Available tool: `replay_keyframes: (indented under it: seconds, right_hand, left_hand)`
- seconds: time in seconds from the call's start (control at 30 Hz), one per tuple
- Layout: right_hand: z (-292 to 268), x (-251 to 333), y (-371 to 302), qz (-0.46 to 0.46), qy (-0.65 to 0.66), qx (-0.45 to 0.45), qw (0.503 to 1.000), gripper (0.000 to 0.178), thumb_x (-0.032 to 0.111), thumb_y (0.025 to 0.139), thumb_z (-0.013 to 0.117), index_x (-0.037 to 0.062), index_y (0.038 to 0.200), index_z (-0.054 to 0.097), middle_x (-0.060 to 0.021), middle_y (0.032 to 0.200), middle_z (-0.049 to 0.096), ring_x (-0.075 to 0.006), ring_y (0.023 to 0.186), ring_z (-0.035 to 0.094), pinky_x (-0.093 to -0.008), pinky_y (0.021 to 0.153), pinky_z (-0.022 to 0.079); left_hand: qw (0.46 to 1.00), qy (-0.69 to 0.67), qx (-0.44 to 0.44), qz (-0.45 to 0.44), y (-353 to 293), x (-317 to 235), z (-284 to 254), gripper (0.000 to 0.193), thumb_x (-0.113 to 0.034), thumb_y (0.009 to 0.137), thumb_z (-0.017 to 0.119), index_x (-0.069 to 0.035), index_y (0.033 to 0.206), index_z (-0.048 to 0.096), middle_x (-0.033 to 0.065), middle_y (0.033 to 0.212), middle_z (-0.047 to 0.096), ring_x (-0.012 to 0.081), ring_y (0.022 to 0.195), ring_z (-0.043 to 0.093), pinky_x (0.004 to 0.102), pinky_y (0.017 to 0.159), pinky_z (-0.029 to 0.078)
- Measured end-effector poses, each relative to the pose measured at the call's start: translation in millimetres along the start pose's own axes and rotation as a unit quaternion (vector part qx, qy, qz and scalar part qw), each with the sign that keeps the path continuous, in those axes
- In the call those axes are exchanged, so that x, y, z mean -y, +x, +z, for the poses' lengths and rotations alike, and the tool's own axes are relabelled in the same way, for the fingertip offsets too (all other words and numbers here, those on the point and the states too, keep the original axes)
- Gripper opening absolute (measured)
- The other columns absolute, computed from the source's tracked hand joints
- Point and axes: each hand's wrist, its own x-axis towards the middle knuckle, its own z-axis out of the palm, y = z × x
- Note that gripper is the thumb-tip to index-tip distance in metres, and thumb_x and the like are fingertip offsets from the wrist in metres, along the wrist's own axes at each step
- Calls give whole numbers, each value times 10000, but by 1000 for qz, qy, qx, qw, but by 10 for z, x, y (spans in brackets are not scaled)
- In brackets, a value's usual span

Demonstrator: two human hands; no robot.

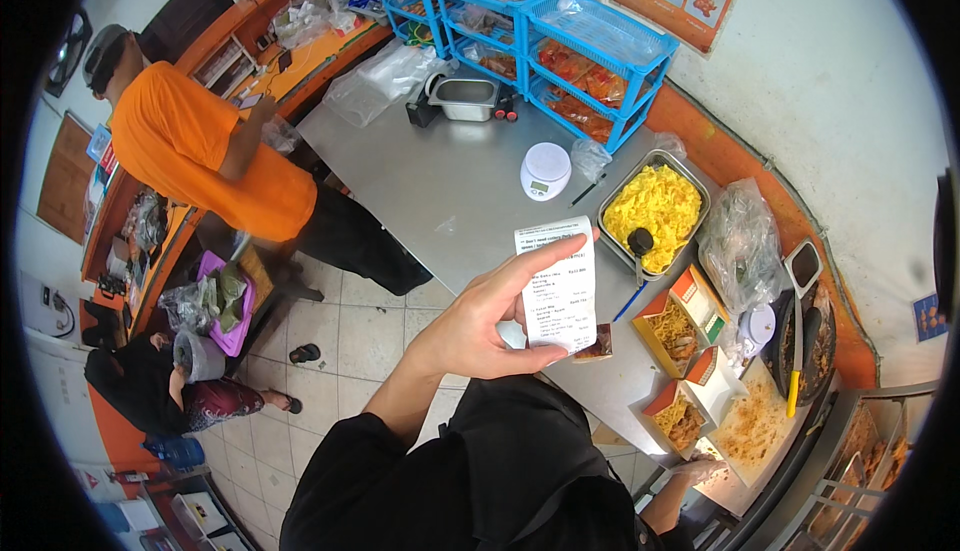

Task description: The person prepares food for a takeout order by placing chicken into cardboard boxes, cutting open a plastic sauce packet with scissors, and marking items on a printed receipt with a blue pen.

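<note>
My left hand (pixel 490 321) grips a white paper receipt (pixel 556 291) between thumb and fingers, held up above the table's near edge. Down at the lower right is my right hand (pixel 698 469), beside the near edge of a crumb-covered cutting board (pixel 750 431). It seems to wear a clear plastic glove, and its fingers are too small and blurred to make out. Close to it stands an open takeaway box (pixel 677 423) of noodles, and behind that a second noodle box (pixel 668 336). A metal tray of yellow scrambled egg (pixel 650 206) holds a black ladle (pixel 640 242).
A white kitchen scale (pixel 546 169) sits on the steel table (pixel 380 151). Blue stacked racks (pixel 600 51) line the wall. A yellow-handled knife (pixel 795 366) lies over a dark round pan (pixel 820 341). One person in orange (pixel 190 141) stands left; another (pixel 140 391) sits lower left.
</note>
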Motion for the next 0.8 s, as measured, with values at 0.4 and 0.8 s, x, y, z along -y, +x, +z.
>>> replay_keyframes:
  seconds: [0.4,0.8]
  right_hand:
    - [-11,11,-28,5,10,-2,1000,624,625,1000,272,156,589,289,2,548,301,-162,530,322,-311,570,385]
    - [8,52,-58,6,8,0,1000,626,634,995,278,157,590,285,3,551,301,-163,535,326,-314,573,385]
  left_hand:
    - [1000,-9,5,17,5,-2,-7,881,101,718,722,-20,1488,310,172,1539,317,241,1325,441,362,945,526]
    - [999,-19,-29,1,-1,-31,16,916,107,671,770,34,1465,320,213,1515,354,225,1330,447,339,999,459]
